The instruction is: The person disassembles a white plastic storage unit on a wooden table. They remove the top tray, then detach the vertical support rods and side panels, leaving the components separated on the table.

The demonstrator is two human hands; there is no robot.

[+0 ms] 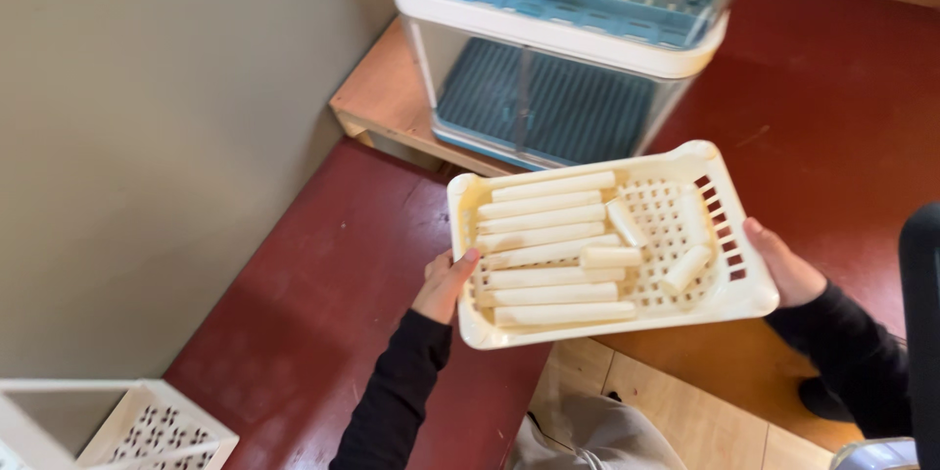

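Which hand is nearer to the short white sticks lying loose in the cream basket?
The right hand. It holds the cream basket's right edge, beside the short white sticks. The left hand holds the left edge, beyond the row of long sticks.

A plain home kitchen or small food-preparation corner.

A two-tier dish-drying cabinet [563, 34] with white frame, clear walls and blue slatted racks stands on a low wooden bench [387, 98] pushed into the corner of a bare beige wall [147, 137]. The floor [323, 304] is painted dark red, giving way to pale wooden boards [685, 411] near the person. A cream perforated plastic basket [720, 299] carries long white sticks of food [548, 255], some whole and some cut short. A white lattice-sided plastic crate [147, 426] sits at the lower left by the wall.
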